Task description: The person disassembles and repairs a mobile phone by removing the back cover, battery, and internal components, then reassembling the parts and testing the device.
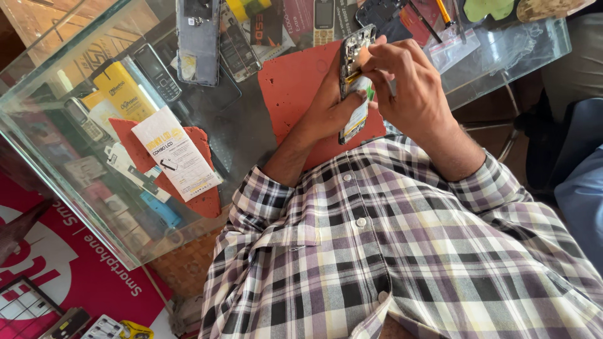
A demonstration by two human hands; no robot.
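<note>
An opened smartphone (353,59) with its back cover off stands tilted above a red work mat (292,85) on the glass counter (248,129). My left hand (326,110) grips the phone from below and behind. My right hand (405,85) comes in from the right, its fingertips pinched on a small green and yellow piece (369,94) on the phone's exposed inside. Both forearms reach out from checked shirt sleeves.
Another dismantled phone (198,41) lies at the back. Nearby are a dark keypad phone (157,72), a white leaflet (176,154), a yellow package (124,91), a clear plastic bag (458,44) and hand tools (443,12). The counter's glass edge (94,220) runs at the left. A person's blue sleeve (584,201) is at the right.
</note>
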